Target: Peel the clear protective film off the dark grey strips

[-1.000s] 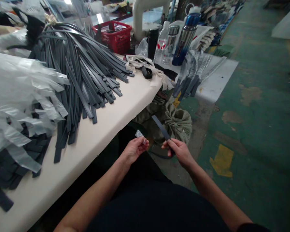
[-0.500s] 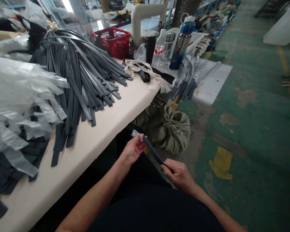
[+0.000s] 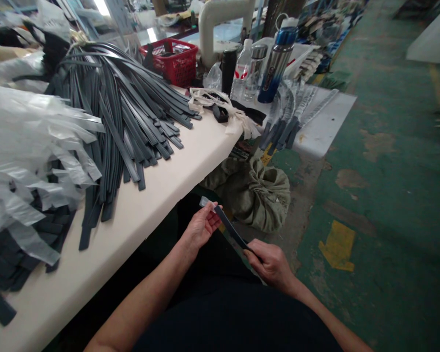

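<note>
A dark grey strip (image 3: 230,229) slants between my two hands, in front of the table edge. My left hand (image 3: 201,226) pinches a small clear plastic sleeve (image 3: 205,201) at the strip's upper end. My right hand (image 3: 269,259) is closed round the lower part of the strip. On the table lies a large bundle of dark grey strips (image 3: 121,107), tied at the back. Left of it, more strips are covered by clear plastic sleeves (image 3: 33,142).
The pale table (image 3: 161,183) runs diagonally on the left. Behind are a red basket (image 3: 176,61), a plastic bottle (image 3: 242,71) and a blue flask (image 3: 278,61). Plastic-sleeved strips (image 3: 284,120) hang off a white board (image 3: 326,122). A green cloth sack (image 3: 266,195) sits below.
The view has shifted slightly. Both hands keep their hold, and the strip between them looks a little straighter.
</note>
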A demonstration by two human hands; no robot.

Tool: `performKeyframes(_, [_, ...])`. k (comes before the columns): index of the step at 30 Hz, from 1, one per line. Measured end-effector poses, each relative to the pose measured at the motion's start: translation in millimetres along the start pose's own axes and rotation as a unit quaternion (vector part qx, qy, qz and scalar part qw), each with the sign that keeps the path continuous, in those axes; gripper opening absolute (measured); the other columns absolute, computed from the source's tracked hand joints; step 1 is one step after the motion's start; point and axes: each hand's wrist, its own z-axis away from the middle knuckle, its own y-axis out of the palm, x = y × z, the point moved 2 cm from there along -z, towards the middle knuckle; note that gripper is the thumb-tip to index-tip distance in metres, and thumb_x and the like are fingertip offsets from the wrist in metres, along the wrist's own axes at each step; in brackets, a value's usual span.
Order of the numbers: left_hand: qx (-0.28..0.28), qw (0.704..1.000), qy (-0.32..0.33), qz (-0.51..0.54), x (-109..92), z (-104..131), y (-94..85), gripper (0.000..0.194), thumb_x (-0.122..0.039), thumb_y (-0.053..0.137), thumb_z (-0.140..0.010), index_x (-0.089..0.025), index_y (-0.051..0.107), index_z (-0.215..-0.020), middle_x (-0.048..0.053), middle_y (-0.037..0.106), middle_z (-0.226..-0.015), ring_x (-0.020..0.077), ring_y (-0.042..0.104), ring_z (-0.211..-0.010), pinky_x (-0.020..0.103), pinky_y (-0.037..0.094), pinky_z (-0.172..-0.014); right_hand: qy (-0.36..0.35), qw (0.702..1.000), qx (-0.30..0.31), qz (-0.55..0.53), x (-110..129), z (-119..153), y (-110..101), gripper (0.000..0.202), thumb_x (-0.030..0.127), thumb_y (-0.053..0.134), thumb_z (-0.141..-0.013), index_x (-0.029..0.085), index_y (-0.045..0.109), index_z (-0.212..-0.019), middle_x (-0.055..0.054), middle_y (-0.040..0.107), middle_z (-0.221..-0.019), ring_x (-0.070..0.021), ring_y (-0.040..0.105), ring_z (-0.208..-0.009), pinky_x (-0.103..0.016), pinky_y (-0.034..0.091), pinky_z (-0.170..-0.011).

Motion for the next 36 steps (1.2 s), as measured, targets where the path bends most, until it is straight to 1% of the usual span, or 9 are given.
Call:
performKeyframes(7, [0.002,1.000,-0.004,0.007,0.3,2.0,2.2,0.017,-0.033,0.069,-0.086,-0.016,0.071,-0.090,0.005,0.075,-0.088,0.0144,0.070,-0.074,0.027,0.055,-0.073,0.021,1.000,0.002,-0.010,-4.4,3.2,3.2,0.033,0.029,0.043,-0.100,0.020,0.056,-0.071,0.000,0.052,-0.064,-0.0130,0.051,-0.058,-0.025,0.037,-0.058])
performKeyframes(14, [0.002,1.000,-0.005,0.019,1.2,0.7,-0.6,0.018,-0.033,0.072,-0.085,-0.016,0.070,-0.088,0.003,0.073,-0.080,0.0118,0.069,-0.068,0.025,0.056,-0.073,0.038,0.999,-0.007,-0.028,-5.9,4.9,2.0,0.032,0.030,0.044,-0.099,0.020,0.054,-0.070,0.001,0.050,-0.064,-0.0132,0.049,-0.058,-0.026,0.037,-0.058])
performKeyframes(18, [0.002,1.000,-0.005,0.021,4.0,-1.5,-1.9,0.019,-0.034,0.073,-0.083,-0.016,0.070,-0.089,0.003,0.073,-0.081,0.0127,0.069,-0.071,0.026,0.056,-0.075,0.030,0.999,-0.006,-0.023,-4.6,4.6,1.3,0.032,0.030,0.044,-0.099,0.021,0.052,-0.069,0.001,0.049,-0.063,-0.0132,0.049,-0.057,-0.026,0.037,-0.058])
performKeyframes(25, [-0.003,1.000,-0.007,0.021,5.9,-1.7,-2.3,0.016,-0.032,0.067,-0.089,-0.017,0.071,-0.090,0.004,0.075,-0.084,0.0132,0.069,-0.072,0.026,0.054,-0.073,0.025,0.999,-0.001,-0.026,-7.0,4.8,4.3,0.031,0.030,0.044,-0.099,0.021,0.055,-0.071,0.000,0.052,-0.065,-0.0141,0.051,-0.059,-0.026,0.037,-0.059])
performKeyframes(28, [-0.003,1.000,-0.008,0.019,5.7,-1.7,-3.3,0.017,-0.033,0.070,-0.086,-0.017,0.071,-0.089,0.004,0.075,-0.087,0.0133,0.069,-0.073,0.027,0.053,-0.074,0.029,0.999,-0.001,-0.024,-7.5,4.8,5.4,0.033,0.030,0.044,-0.099,0.021,0.053,-0.069,0.001,0.050,-0.063,-0.0135,0.049,-0.057,-0.026,0.036,-0.057])
performKeyframes(32, [-0.004,1.000,-0.007,0.019,6.4,-2.5,-5.0,0.021,-0.036,0.075,-0.082,-0.016,0.071,-0.088,0.004,0.074,-0.082,0.0130,0.069,-0.071,0.027,0.054,-0.075,0.031,0.999,-0.004,-0.030,-6.9,5.1,4.7,0.033,0.030,0.043,-0.099,0.021,0.054,-0.070,0.000,0.051,-0.064,-0.0135,0.050,-0.058,-0.026,0.037,-0.058])
performKeyframes(36, [-0.007,1.000,-0.006,0.018,8.0,-2.6,-4.6,0.019,-0.035,0.073,-0.084,-0.017,0.071,-0.089,0.003,0.074,-0.082,0.0127,0.069,-0.072,0.026,0.053,-0.075,0.034,0.999,0.004,-0.031,-9.1,5.8,6.0,0.033,0.031,0.043,-0.100,0.020,0.056,-0.072,0.000,0.052,-0.065,-0.0137,0.050,-0.059,-0.026,0.037,-0.059])
